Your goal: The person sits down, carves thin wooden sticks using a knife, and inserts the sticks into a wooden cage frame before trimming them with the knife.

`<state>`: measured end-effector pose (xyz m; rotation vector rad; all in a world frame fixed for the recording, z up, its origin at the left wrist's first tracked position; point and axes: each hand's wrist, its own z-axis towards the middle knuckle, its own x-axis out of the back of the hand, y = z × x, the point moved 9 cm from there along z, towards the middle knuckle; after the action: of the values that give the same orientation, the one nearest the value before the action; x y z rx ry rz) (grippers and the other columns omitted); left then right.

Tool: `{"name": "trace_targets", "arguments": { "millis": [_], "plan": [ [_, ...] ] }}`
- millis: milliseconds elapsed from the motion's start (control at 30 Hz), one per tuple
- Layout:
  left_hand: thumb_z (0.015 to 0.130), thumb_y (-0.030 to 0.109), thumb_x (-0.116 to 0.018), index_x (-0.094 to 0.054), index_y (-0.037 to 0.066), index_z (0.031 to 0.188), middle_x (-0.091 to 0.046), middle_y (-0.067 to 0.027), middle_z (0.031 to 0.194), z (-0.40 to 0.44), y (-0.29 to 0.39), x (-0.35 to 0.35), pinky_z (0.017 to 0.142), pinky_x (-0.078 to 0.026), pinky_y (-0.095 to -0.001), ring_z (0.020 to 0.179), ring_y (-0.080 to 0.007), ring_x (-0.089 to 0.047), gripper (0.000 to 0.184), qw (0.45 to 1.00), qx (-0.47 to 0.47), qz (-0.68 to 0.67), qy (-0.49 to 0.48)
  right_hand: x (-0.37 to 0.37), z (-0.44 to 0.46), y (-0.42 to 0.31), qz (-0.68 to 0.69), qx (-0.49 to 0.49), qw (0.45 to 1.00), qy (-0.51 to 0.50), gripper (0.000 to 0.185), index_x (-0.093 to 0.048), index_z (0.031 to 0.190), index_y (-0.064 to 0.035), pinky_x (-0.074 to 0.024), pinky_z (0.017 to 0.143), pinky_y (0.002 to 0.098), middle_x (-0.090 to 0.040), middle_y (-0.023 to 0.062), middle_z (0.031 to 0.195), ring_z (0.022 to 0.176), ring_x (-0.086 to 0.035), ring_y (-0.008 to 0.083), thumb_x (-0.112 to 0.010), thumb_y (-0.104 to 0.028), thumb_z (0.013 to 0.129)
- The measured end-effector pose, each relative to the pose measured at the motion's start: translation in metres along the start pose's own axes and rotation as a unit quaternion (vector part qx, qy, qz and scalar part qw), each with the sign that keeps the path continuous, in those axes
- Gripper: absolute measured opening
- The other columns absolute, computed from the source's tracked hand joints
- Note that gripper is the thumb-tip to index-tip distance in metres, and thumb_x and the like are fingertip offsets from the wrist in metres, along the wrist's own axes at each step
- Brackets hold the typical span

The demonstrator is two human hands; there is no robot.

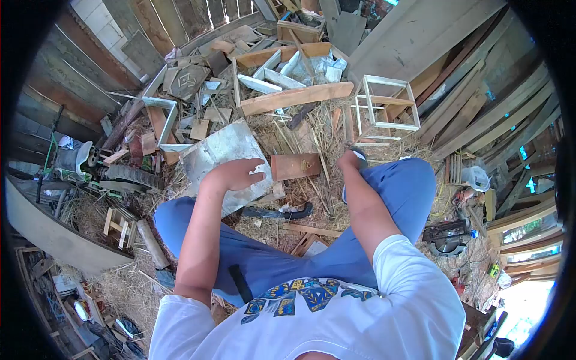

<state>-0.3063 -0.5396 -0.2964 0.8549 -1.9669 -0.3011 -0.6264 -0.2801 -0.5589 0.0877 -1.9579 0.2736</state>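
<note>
My left hand (240,174) is over the right part of a pale, worn flat board (225,147), its fingers pointing toward a reddish-brown wooden block (296,166). Something small and white shows at its fingertips, too small to name. On the right, my right hand (350,161) is low beside my knee, near a dark rounded object (360,157); its fingers are partly hidden, and what they hold cannot be made out. Below the block, a black curved piece (279,212) lies on the straw.
Ahead stands a wooden frame (297,99) with white strips inside. A white slatted frame (390,126) is at its right. Wheeled machinery (123,177) sits at the left, a power tool (447,237) at the right. Planks (498,114) lean along the right wall.
</note>
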Motion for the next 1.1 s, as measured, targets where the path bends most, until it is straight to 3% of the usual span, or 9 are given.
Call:
{"name": "trace_targets", "arguments": {
  "millis": [133, 200, 300, 400, 567, 633, 800, 933, 1100],
  "plan": [
    [0.1, 0.047, -0.059, -0.051, 0.014, 0.147, -0.066, -0.0205, 0.131, 0.007, -0.009, 0.01, 0.102, -0.049, -0.0424, 0.122, -0.0373, -0.063, 0.059, 1.0, 0.008, 0.023, 0.003, -0.075, 0.018, 0.01, 0.115, -0.045, 0.992, -0.039, 0.023, -0.073, 0.103, -0.0052, -0.0593, 0.073, 0.0453, -0.075, 0.0189, 0.093, 0.085, -0.075, 0.033, -0.064, -0.019, 0.087],
    [0.1, 0.047, -0.059, -0.051, 0.013, 0.147, -0.066, -0.0202, 0.131, 0.008, -0.008, 0.019, 0.102, -0.05, -0.0422, 0.121, -0.037, -0.063, 0.058, 0.999, -0.002, 0.031, 0.021, -0.096, -0.024, -0.011, 0.439, -0.178, 0.865, -0.167, 0.013, -0.068, 0.095, -0.0071, -0.0558, 0.062, 0.042, -0.07, 0.0109, 0.08, 0.071, -0.07, 0.0252, -0.062, -0.018, 0.091],
    [0.1, 0.045, -0.059, -0.053, 0.012, 0.146, -0.066, -0.0197, 0.13, -0.002, -0.002, 0.034, 0.101, -0.05, -0.0418, 0.119, -0.0359, -0.064, 0.057, 0.997, -0.034, -0.002, 0.064, -0.077, -0.051, -0.068, 0.567, -0.077, 0.786, -0.235, 0.011, -0.063, 0.09, -0.0098, -0.052, 0.058, 0.038, -0.065, 0.0042, 0.073, 0.064, -0.065, 0.0195, -0.057, -0.017, 0.096],
    [0.098, 0.044, -0.06, -0.054, 0.009, 0.144, -0.065, -0.0208, 0.132, -0.014, -0.002, 0.046, 0.103, -0.049, -0.0433, 0.122, -0.038, -0.062, 0.058, 0.994, -0.027, -0.032, 0.1, -0.047, -0.063, -0.101, 0.613, -0.081, 0.743, -0.256, 0.013, -0.062, 0.091, -0.0107, -0.0509, 0.059, 0.0365, -0.065, 0.003, 0.073, 0.065, -0.065, 0.0169, -0.053, -0.015, 0.1],
    [0.099, 0.038, -0.063, -0.06, 0.008, 0.137, -0.07, -0.0177, 0.123, -0.027, 0.0, 0.063, 0.097, -0.052, -0.0405, 0.112, -0.0328, -0.067, 0.049, 0.98, -0.067, -0.021, 0.188, 0.011, -0.07, -0.143, 0.569, -0.016, 0.771, -0.285, 0.014, -0.062, 0.09, -0.0098, -0.048, 0.052, 0.0343, -0.064, 0.0042, 0.075, 0.059, -0.062, 0.0199, -0.059, -0.02, 0.099],
    [0.098, 0.035, -0.064, -0.063, 0.006, 0.133, -0.07, -0.0175, 0.12, -0.037, 0.001, 0.073, 0.095, -0.053, -0.0396, 0.111, -0.0323, -0.068, 0.046, 0.968, -0.072, -0.043, 0.235, 0.029, -0.093, -0.166, 0.666, -0.093, 0.661, -0.333, 0.014, -0.062, 0.089, -0.0128, -0.0513, 0.061, 0.0364, -0.066, 0.0023, 0.079, 0.069, -0.064, 0.0199, -0.058, -0.02, 0.1],
    [0.096, 0.028, -0.066, -0.07, 0.002, 0.117, -0.073, -0.0178, 0.11, -0.061, -0.007, 0.108, 0.087, -0.052, -0.0365, 0.105, -0.0311, -0.069, 0.034, 0.891, -0.087, -0.118, 0.429, 0.101, -0.181, -0.204, 0.666, -0.055, 0.634, -0.389, 0.01, -0.061, 0.094, -0.0132, -0.0539, 0.067, 0.0387, -0.066, 0.0008, 0.081, 0.073, -0.065, 0.0189, -0.057, -0.018, 0.102],
    [0.096, 0.024, -0.066, -0.07, 0.002, 0.113, -0.072, -0.0174, 0.109, -0.076, -0.01, 0.125, 0.088, -0.052, -0.037, 0.106, -0.0303, -0.069, 0.028, 0.863, -0.042, -0.125, 0.487, 0.162, -0.241, -0.214, 0.625, 0.087, 0.692, -0.351, 0.007, -0.063, 0.099, -0.0108, -0.0542, 0.068, 0.0341, -0.065, 0.0005, 0.083, 0.074, -0.064, 0.0158, -0.062, -0.017, 0.102],
    [0.095, 0.012, -0.066, -0.067, 0.003, 0.117, -0.065, -0.0178, 0.127, -0.119, 0.039, 0.137, 0.102, -0.047, -0.0386, 0.121, -0.0337, -0.061, 0.024, 0.756, -0.19, -0.073, 0.622, 0.211, -0.281, -0.211, 0.61, 0.224, 0.708, -0.277, 0.009, -0.066, 0.101, -0.0066, -0.0506, 0.062, 0.0272, -0.064, -0.0003, 0.082, 0.069, -0.061, 0.0106, -0.066, -0.015, 0.1]
  ]
}}
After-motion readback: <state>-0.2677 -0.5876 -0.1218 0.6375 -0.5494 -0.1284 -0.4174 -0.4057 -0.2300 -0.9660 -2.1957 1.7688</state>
